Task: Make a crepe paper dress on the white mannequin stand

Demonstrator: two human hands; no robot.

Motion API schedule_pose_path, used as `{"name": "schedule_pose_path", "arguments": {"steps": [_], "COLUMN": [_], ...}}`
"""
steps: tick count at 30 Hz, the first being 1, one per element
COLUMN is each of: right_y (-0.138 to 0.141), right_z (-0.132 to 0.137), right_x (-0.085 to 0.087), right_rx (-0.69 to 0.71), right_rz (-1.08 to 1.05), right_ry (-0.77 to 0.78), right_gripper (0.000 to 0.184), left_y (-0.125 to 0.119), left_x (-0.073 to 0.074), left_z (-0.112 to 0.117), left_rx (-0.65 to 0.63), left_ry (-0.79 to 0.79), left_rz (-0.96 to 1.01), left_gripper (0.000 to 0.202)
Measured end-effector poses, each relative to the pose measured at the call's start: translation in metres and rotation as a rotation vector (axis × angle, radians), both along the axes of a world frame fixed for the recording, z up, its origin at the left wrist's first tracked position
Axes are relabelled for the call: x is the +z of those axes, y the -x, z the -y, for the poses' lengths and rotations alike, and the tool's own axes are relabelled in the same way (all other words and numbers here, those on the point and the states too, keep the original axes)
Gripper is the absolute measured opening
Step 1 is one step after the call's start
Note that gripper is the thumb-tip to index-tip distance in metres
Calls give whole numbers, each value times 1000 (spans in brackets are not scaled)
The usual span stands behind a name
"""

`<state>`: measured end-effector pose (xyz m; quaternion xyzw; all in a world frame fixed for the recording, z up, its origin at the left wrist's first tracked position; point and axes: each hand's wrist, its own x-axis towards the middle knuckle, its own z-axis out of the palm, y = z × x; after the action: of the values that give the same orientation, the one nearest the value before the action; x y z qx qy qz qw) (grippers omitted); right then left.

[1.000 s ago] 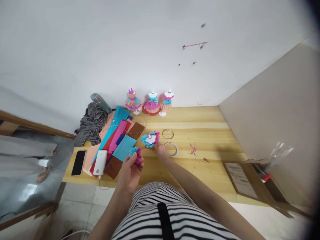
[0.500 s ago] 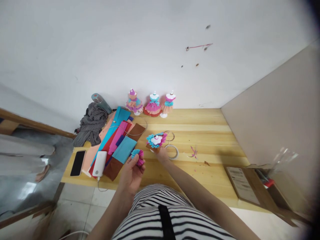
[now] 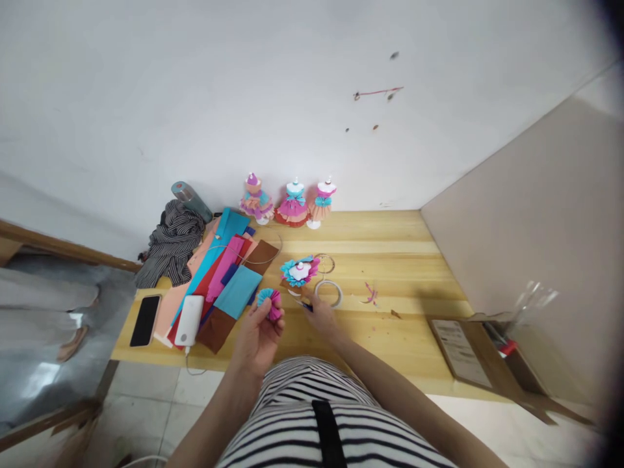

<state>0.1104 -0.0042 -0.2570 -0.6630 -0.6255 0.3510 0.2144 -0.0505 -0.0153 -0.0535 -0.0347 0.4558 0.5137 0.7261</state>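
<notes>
by the wall [image 3: 234, 97] three paper dresses [image 3: 292, 204], one ruffle [image 3: 270, 303] within left hand [image 3: 256, 335]

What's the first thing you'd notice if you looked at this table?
Probably the three little paper dresses standing in a row against the wall at the back of the wooden table. Then the bright pile of coloured paper sheets on the left, and the blue and pink paper fan held in the left hand near the front edge.

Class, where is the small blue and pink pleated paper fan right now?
Head view, centre-left: the small blue and pink pleated paper fan is held in the left hand, beside the teal paper sheet.
</notes>
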Motion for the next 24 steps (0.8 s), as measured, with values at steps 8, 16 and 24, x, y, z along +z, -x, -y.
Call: {"name": "schedule_pose_path", "arguments": {"steps": [8, 16, 24], "right_y": [-21, -21, -4], "right_z": [45, 55, 61], "right_x": [56, 147, 202], "right_rx": [-16, -212, -251], "right_rz": [-437, -903, -1253], "right_ry": [-25, 66, 160], "right_gripper": [23, 41, 37], "left_y": [-14, -23, -30], "left_x": [14, 21, 30], "left_z": [0, 1, 3], "left_rx": [-86, -178, -227], "left_ry": [-42, -121, -130], "left_rz": [36, 2, 2], "left_gripper": [16, 20, 13]}}
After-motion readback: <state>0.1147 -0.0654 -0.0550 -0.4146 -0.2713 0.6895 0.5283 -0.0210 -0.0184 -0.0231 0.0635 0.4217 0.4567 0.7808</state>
